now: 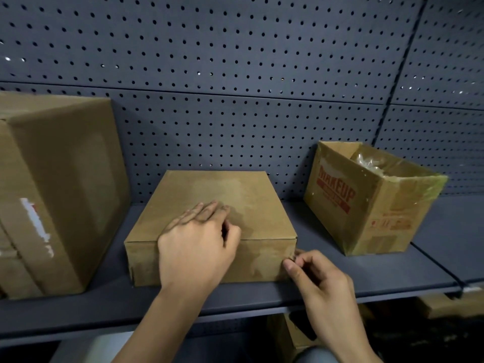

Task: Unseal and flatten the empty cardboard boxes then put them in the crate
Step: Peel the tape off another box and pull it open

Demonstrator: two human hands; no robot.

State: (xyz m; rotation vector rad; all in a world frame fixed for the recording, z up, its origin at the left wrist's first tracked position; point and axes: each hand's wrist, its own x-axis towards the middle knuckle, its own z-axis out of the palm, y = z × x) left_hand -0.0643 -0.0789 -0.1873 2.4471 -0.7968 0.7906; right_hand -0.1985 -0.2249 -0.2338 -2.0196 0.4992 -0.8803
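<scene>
Low, square, closed brown cardboard box [251,195] in the middle of a dark grey metal shelf [366,279], flat on its base, top face pale and scuffed, near face towards the camera. Left hand [196,247] palm-down over the near left part of the top, forearm rising from the near edge of the view, wrist above the near face. Its fingers [204,210] straight and close together, laid flat on the cardboard and pointing far and slightly right, thumb bent in along the top near edge; holding nothing, only pressing. Right hand [319,279] lower and to the right, at the near right corner of the box, forearm coming up from the near right. Its fingertips [288,264] narrowed to a pinch, thumb and forefinger meeting on the upright corner edge just under the top, the other fingers curled into the palm; cannot tell whether tape or bare cardboard lies between them. To the left, touching nothing, a tall large brown cardboard carton [65,192] with a white label on its near side. To the right, well apart, an open-topped brown cardboard box with red MAKEUP lettering [366,210], turned at an angle, crumpled clear plastic [372,161] inside. Behind everything, a dark grey perforated metal back panel [235,61]. Under the shelf at the near right, more brown cardboard [450,305] in shadow.
</scene>
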